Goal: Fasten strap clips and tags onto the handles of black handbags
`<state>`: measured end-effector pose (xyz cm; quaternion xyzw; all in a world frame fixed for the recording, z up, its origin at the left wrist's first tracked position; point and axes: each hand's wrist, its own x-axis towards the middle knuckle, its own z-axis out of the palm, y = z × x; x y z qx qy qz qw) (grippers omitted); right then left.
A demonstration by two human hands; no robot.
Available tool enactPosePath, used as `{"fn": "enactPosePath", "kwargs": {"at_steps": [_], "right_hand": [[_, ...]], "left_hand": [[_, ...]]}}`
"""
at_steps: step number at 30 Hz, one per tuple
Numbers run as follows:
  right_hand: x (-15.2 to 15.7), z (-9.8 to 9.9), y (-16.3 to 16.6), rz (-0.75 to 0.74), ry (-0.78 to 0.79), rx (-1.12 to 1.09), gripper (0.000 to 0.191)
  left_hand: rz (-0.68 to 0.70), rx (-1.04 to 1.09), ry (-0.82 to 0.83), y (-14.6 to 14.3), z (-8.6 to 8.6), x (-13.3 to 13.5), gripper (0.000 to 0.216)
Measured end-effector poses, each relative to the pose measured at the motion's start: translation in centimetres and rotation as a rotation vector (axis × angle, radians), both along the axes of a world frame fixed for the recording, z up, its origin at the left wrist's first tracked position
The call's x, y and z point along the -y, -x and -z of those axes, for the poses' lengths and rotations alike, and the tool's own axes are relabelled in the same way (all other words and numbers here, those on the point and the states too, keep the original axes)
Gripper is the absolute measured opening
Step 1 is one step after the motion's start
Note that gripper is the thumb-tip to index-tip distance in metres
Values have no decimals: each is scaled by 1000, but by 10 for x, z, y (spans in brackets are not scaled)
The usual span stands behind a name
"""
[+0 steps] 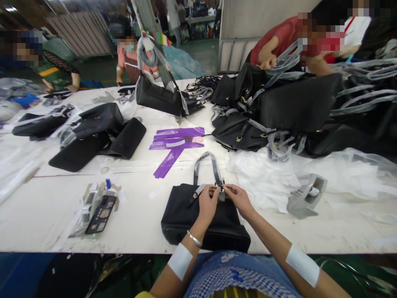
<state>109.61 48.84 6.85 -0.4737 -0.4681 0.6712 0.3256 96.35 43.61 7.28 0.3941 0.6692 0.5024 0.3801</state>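
A black handbag (182, 211) lies on the white table right in front of me. Its handle (207, 156), wrapped in clear plastic, stands up in a loop beyond my hands. Over the bag's top edge, my left hand (209, 200) pinches with thumb and fingers at the gold-coloured buckle (222, 189) by the handle's right end. From the other side my right hand (238, 198) pinches at the same buckle and the short strap there. A second strap with a metal buckle (196, 194) rests on the bag left of my left hand.
Purple tape strips (173, 142) are stuck on the table (136, 223) beyond the bag. A phone (101, 213) lies at left, near black bags (93, 124). More black bags (294, 103) are heaped at right, behind white wrapping (263, 178) and a grey tape dispenser (308, 196). Several people work across the table.
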Motion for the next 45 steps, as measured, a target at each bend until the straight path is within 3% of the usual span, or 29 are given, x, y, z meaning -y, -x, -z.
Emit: {"fn": "enactPosePath", "kwargs": {"at_steps": [3,6,12,14,17,19,22,27,32,35,38,42,45], "right_hand": [[-1,6,-1,-49,-119,100,35],[-16,11,0,-33,-210,202,32],[-43,19,0,167,-95,158,38],[-34,19,-4,144,-6,170,39],[-13,15,-8,-100,134,191,42],[-6,13,-5,-192,199,89,38],[-14,13,9,-81,345,-78,26],[-28,20,32,24,512,-112,16],[-1,10,23,-72,360,-95,25],[24,5,12,-177,184,-17,30],[38,5,7,-175,-35,142,27],[33,8,-9,-238,-230,255,27],[18,17,-50,-219,-397,451,24]], "left_hand": [[-26,372,94,-5,7,7,34],[-63,558,139,-9,8,14,41],[-61,835,287,-21,-2,35,45],[-77,850,279,-22,-4,39,44],[-50,813,275,-22,-6,41,40],[2,755,284,-25,-6,42,39],[63,673,284,-30,-7,45,40],[60,584,277,-23,-12,51,38],[96,398,271,6,-8,55,34],[154,282,256,17,-2,55,33],[181,251,233,18,-1,52,32],[185,318,256,15,1,47,30],[159,376,269,17,8,46,31]]}}
